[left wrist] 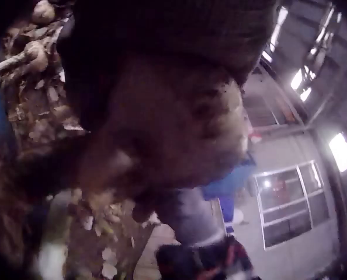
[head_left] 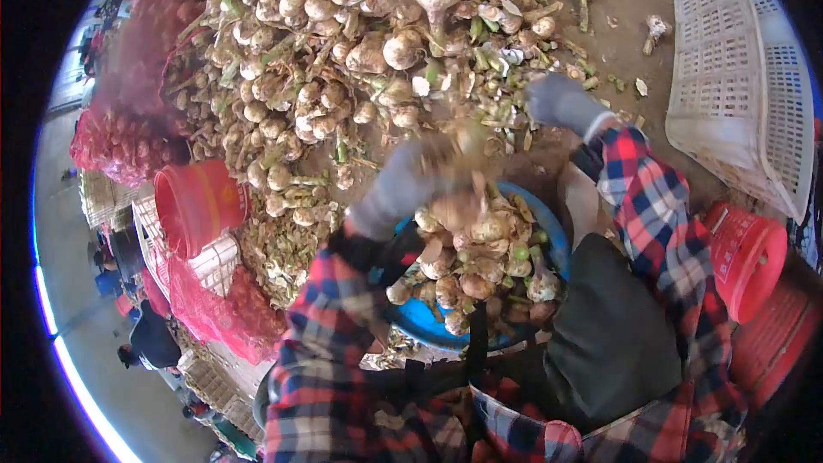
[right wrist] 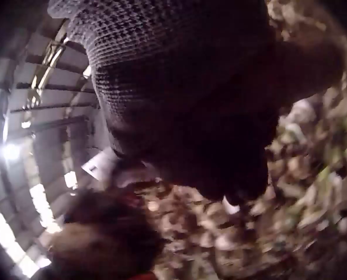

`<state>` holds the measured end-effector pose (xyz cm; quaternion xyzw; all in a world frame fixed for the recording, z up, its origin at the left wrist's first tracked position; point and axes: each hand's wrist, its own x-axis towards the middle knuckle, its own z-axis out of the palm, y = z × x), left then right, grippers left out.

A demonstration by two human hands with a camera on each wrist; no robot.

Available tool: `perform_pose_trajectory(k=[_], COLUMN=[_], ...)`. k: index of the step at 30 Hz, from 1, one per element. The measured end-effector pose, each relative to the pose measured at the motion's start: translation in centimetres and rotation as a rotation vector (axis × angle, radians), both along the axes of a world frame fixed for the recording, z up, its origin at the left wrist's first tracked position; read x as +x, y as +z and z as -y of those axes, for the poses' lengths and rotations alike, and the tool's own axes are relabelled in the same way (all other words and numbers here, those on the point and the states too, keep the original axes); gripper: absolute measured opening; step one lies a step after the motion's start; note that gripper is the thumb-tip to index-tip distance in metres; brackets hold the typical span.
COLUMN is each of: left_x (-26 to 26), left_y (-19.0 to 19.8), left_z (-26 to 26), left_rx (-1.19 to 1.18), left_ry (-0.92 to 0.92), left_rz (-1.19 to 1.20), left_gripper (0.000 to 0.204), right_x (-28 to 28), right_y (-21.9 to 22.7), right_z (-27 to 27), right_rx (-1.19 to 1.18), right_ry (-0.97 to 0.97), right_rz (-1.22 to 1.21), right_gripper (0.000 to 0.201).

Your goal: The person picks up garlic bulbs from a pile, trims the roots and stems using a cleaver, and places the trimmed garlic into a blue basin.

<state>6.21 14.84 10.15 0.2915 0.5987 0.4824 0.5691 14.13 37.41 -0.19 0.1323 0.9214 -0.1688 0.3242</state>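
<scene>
My left hand (head_left: 399,189), in a grey knit glove and blurred by motion, is over the left side of a blue basin (head_left: 559,236). It holds a garlic bulb (left wrist: 162,122), large and dark in the left wrist view. Garlic bulbs (head_left: 480,283) with short stems and roots are heaped in the basin. My right hand (head_left: 561,103), gloved in grey too, is beyond the basin to the right, beside cut stems and scraps (head_left: 501,120). In the right wrist view its fingers are in deep shadow, and I cannot tell what they hold.
A large pile of garlic (head_left: 343,60) spreads across the floor ahead. A white plastic crate (head_left: 720,77) stands at right, above a red bucket (head_left: 741,257). Another red bucket (head_left: 197,206) and red net sacks (head_left: 129,137) are at left. Other people are farther left.
</scene>
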Motion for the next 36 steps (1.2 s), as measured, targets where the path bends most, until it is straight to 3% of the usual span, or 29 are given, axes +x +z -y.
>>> perform_pose_trajectory(k=[1, 2, 4, 5, 7, 8, 10, 11, 13, 17, 19, 20, 21, 23, 26, 27, 30, 33, 34, 35, 36], left_x=[-0.1, 0.7, -1.6, -3.3, -5.5, -5.7, -6.0, -6.0, -5.0, -3.9, -4.8, -6.4, -7.2, -8.1, -8.3, -7.6, -3.7, -2.4, -2.4, -2.7, -2.8], left_y=[1.8, 2.4, 1.0, -0.1, -4.6, -6.4, -9.6, -11.4, -13.7, -13.6, -15.1, -17.3, -16.4, -13.9, -12.7, -11.6, -7.1, -5.1, -5.3, -6.6, -6.7], left_z=[0.5, 1.1, 2.6, 3.5, 5.9, 6.6, 7.4, 7.4, 6.8, 4.8, 6.5, 7.7, 7.9, 7.6, 7.1, 6.2, 2.9, 1.5, 1.7, 2.1, 1.8], left_rx=[0.009, 0.167, 0.069, -0.016, -0.268, -0.27, -0.345, -0.337, -0.382, -0.471, -0.36, -0.541, -0.544, -0.284, -0.163, -0.228, -0.227, -0.294, -0.298, -0.296, -0.14], left_ry=[-0.273, -0.198, -0.166, -0.14, -0.199, -0.196, -0.38, -0.38, -0.304, -0.469, -0.08, 0.019, 0.014, 0.524, 0.361, 0.196, 0.115, 0.071, 0.086, 0.086, 0.374], left_rz=[-0.083, -0.062, -0.121, -0.199, -0.994, -0.988, -1.192, -1.192, -0.81, -0.856, -0.647, -0.451, -0.454, -0.047, -0.057, -0.382, -0.576, -0.709, -0.712, -0.719, -0.344], left_gripper=[0.025, 0.027, 0.03, 0.034, 0.043, 0.043, 0.053, 0.053, 0.045, 0.034, 0.028, 0.026, 0.026, 0.025, 0.023, 0.024, 0.027, 0.033, 0.033, 0.033, 0.032], right_x=[1.4, 2.1, 3.8, 4.0, 4.2, 3.9, 4.0, 4.1, 4.3, 3.8, 4.4, 4.6, 4.8, 3.6, 0.8, 0.0, -0.9, 0.5, 1.1, 1.6, 2.7], right_y=[-1.7, -2.3, -2.1, -1.8, -0.9, -1.7, -2.1, -2.3, -4.0, -2.7, -2.8, -2.8, -2.9, -1.7, 3.2, 4.4, 5.3, 1.6, -4.2, -2.8, -2.5], right_z=[-1.0, -1.0, -0.3, 0.2, 1.2, 1.3, 2.2, 2.4, 2.8, 3.0, 3.1, 3.2, 3.3, 3.8, 5.5, 6.2, 7.2, 5.6, 3.4, 2.2, 1.5], right_rx=[0.032, 0.026, -0.111, -0.111, -0.233, -0.243, -0.193, -0.142, -0.135, -0.161, -0.149, -0.138, -0.128, -0.144, -0.204, -0.25, -0.318, -0.329, -0.116, -0.15, -0.101], right_ry=[-0.058, -0.043, -0.323, -0.322, -0.41, -0.375, -0.342, -0.316, -0.321, -0.305, -0.32, -0.342, -0.365, -0.329, -0.257, -0.228, -0.123, -0.193, 0.113, -0.28, -0.407], right_rz=[0.06, 0.066, 0.092, 0.093, 0.053, 0.143, 0.087, 0.026, 0.084, 0.198, 0.12, 0.052, -0.013, -0.032, -0.109, -0.158, -0.295, -0.238, -0.096, 0.091, 0.035], right_gripper=[0.033, 0.033, 0.033, 0.033, 0.034, 0.038, 0.038, 0.039, 0.039, 0.04, 0.04, 0.038, 0.037, 0.035, 0.032, 0.03, 0.03, 0.03, 0.033, 0.035, 0.037])
